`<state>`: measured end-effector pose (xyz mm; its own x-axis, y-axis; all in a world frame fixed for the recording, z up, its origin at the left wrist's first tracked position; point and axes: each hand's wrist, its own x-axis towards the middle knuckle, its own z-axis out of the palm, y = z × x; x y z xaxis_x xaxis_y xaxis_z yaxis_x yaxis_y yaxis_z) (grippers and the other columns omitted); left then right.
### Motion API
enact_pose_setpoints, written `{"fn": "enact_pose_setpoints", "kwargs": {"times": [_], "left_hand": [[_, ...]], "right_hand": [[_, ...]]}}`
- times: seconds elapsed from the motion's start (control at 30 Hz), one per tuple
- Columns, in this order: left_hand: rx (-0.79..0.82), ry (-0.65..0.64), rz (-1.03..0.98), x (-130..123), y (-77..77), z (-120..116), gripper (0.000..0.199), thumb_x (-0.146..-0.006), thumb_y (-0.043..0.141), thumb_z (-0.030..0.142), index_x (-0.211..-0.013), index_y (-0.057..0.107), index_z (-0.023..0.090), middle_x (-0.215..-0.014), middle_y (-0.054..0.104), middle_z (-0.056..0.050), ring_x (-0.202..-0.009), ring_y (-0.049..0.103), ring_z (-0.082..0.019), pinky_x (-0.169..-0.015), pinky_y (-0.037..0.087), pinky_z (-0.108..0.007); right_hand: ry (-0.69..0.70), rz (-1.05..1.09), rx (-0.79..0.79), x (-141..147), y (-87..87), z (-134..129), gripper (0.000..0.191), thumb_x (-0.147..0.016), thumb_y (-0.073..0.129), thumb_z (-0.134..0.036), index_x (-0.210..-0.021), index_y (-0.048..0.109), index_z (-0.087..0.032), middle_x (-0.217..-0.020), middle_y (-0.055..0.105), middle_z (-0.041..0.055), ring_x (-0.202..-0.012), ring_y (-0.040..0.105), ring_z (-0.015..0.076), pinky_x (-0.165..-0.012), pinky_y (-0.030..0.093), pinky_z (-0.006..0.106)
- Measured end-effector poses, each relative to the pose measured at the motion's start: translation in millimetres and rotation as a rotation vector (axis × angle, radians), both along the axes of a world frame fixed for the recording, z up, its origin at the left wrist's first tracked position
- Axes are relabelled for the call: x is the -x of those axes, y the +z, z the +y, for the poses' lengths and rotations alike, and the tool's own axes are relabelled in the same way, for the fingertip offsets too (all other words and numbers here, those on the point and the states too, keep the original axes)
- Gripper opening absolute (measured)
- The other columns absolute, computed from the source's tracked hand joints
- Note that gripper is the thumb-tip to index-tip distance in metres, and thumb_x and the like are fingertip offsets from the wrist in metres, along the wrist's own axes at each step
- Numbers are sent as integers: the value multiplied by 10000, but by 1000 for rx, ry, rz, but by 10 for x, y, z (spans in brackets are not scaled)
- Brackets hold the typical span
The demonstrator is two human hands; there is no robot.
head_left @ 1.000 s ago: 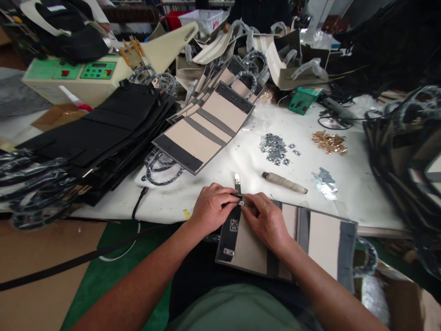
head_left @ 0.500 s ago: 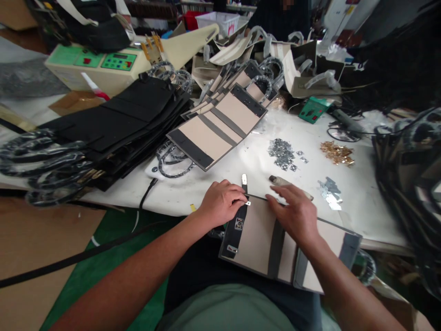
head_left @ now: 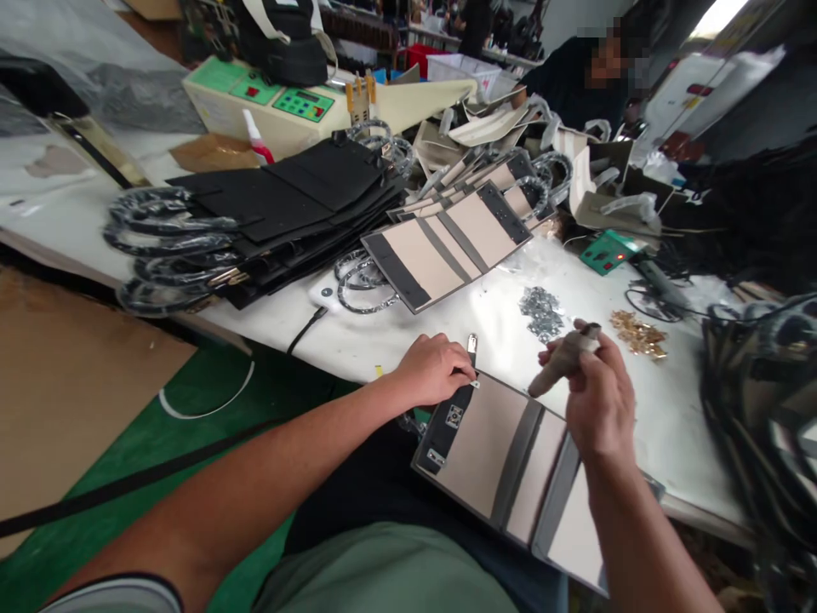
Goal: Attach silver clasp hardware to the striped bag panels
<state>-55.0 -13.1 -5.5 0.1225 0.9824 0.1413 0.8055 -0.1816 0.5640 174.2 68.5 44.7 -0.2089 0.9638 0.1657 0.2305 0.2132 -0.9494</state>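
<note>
My left hand point(head_left: 440, 371) is closed at the far left corner of an unfolded bag panel point(head_left: 488, 434). Its fingertips pinch a small metal plate point(head_left: 475, 384) on the panel's black end strip. Further down that strip sit a square metal fitting point(head_left: 454, 416) and another small metal plate point(head_left: 436, 458). A black tab with a metal end point(head_left: 471, 343) sticks out past the panel's edge. Raised over the panel, my right hand point(head_left: 603, 400) grips a tape-wrapped tool point(head_left: 562, 362); its exact kind does not show.
Silver metal plates point(head_left: 541, 313) and gold fasteners point(head_left: 638, 334) lie in piles on the white table. Beyond are beige-lined bag panels point(head_left: 440, 247), a black stack with wrapped handles point(head_left: 274, 204), a green control box point(head_left: 606, 252) and a machine point(head_left: 255, 111). A person point(head_left: 580, 77) is across the table.
My right hand has picked the tape-wrapped tool up from the table and lifted it above the panel. My left hand stays at the panel's corner. The camera view has shifted.
</note>
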Motion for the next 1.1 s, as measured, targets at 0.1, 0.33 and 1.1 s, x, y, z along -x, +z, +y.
{"fn": "enact_pose_setpoints", "kwargs": {"times": [0.1, 0.33, 1.1], "left_hand": [[-6, 4, -3, 3, -7, -2, 146, -932, 690, 287, -914, 814, 363, -1130, 786, 63, -1057, 641, -231, -870, 449, -376], [-10, 13, -22, 4, -13, -14, 166, -909, 698, 235, -914, 814, 354, -1143, 781, 67, -1069, 632, -231, -876, 447, -390], [254, 30, -174, 131, 141, 94, 250, -824, 737, 240, -1059, 801, 298, -1104, 793, 22, -1028, 694, -197, -871, 468, -253]], "right_hand": [[106, 428, 197, 289, 6, -205, 326, -855, 447, -351, -1154, 542, -262, -912, 613, 42, -820, 681, 247, -826, 568, 464], [-109, 624, 174, 663, -127, -409, 273, -890, 591, -416, -743, 434, -248, -639, 384, -65, -501, 416, 125, -537, 425, 294], [167, 488, 8, 829, -361, -424, 366, -972, 638, -374, -706, 420, -248, -533, 462, -79, -459, 441, 121, -476, 368, 274]]}}
